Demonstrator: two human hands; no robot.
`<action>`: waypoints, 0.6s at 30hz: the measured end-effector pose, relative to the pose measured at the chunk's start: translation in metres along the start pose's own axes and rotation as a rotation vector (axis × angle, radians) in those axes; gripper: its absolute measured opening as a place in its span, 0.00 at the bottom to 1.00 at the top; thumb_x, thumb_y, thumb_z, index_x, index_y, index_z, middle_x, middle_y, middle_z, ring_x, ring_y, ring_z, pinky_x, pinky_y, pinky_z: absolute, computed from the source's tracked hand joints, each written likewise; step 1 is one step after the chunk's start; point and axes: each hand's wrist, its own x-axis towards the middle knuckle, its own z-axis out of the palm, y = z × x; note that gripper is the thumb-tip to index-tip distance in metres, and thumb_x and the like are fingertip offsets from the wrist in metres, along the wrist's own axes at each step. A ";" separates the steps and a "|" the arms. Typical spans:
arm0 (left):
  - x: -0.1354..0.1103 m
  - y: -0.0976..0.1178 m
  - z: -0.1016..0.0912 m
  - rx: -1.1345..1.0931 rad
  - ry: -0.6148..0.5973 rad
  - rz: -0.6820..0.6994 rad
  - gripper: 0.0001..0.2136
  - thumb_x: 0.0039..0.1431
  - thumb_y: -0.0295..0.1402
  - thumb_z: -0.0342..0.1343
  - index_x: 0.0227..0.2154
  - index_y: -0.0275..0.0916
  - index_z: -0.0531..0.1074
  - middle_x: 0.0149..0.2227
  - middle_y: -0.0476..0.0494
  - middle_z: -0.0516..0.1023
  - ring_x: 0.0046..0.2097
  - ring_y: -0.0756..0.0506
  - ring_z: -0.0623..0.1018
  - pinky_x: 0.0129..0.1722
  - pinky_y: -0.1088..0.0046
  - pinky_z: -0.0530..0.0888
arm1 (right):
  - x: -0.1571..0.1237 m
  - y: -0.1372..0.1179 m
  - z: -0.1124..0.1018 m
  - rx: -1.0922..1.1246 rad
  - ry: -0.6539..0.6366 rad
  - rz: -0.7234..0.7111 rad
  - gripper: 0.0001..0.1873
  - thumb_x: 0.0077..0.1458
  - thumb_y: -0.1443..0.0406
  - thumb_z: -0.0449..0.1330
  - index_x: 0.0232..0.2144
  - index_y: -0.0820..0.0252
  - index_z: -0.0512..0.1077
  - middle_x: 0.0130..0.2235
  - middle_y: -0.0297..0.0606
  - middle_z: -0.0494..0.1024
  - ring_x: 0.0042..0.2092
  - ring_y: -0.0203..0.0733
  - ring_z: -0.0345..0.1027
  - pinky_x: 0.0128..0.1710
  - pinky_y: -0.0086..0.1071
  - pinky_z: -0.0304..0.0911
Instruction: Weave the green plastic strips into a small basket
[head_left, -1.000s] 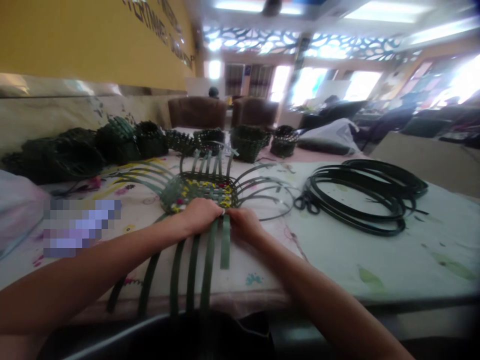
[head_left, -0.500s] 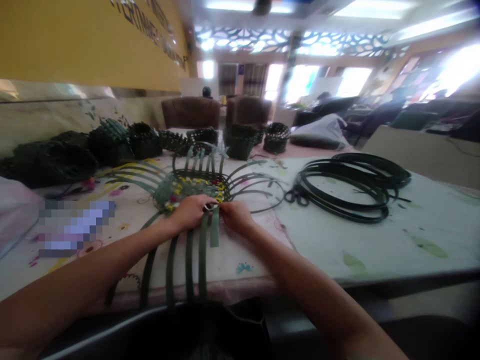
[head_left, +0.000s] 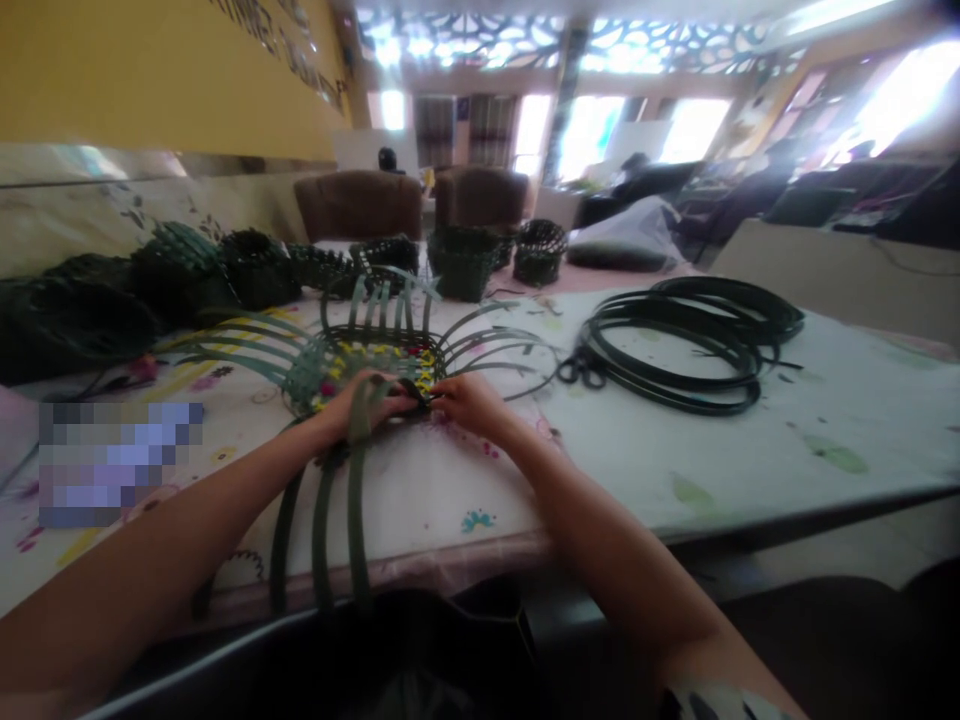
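Head view: a part-woven green basket (head_left: 367,357) sits on the table (head_left: 637,455), its loose ends fanning outward. At its near right corner, the left hand (head_left: 367,405) and right hand (head_left: 471,402) meet — fingers pinched on 1 dark strip (head_left: 415,390), probably keeping it taut. Scissors (head_left: 581,373) lie rightward, seemingly within reach.

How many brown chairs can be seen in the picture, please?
2. One brown chair is beyond the dark baskets; the other brown chair is just to its right. More may be hidden behind them.
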 end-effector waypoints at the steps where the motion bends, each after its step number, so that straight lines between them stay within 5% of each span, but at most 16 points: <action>1: 0.001 0.002 0.000 -0.025 -0.008 -0.019 0.16 0.59 0.45 0.56 0.35 0.38 0.81 0.35 0.47 0.83 0.37 0.46 0.78 0.37 0.74 0.73 | 0.000 0.000 -0.001 -0.022 0.002 0.022 0.11 0.58 0.68 0.59 0.35 0.61 0.82 0.31 0.35 0.80 0.32 0.35 0.65 0.34 0.27 0.52; 7: 0.004 0.006 -0.002 -0.071 0.020 -0.108 0.17 0.54 0.47 0.59 0.32 0.36 0.81 0.30 0.47 0.81 0.33 0.47 0.76 0.31 0.75 0.70 | 0.003 -0.003 0.003 -0.096 0.022 0.112 0.12 0.59 0.66 0.57 0.32 0.62 0.82 0.28 0.35 0.77 0.29 0.35 0.60 0.31 0.29 0.50; 13: 0.004 0.003 -0.002 0.018 0.082 -0.111 0.25 0.58 0.55 0.52 0.26 0.36 0.77 0.25 0.47 0.75 0.29 0.48 0.72 0.29 0.75 0.67 | 0.001 -0.005 0.004 -0.180 0.050 0.133 0.12 0.58 0.66 0.57 0.33 0.59 0.82 0.31 0.37 0.79 0.30 0.35 0.60 0.30 0.31 0.47; 18: 0.005 0.002 -0.001 0.089 0.013 -0.022 0.20 0.55 0.52 0.57 0.30 0.37 0.80 0.27 0.47 0.79 0.33 0.46 0.76 0.32 0.76 0.69 | 0.001 -0.009 0.003 -0.220 0.016 0.158 0.13 0.60 0.65 0.57 0.36 0.59 0.82 0.34 0.38 0.81 0.32 0.38 0.65 0.30 0.32 0.47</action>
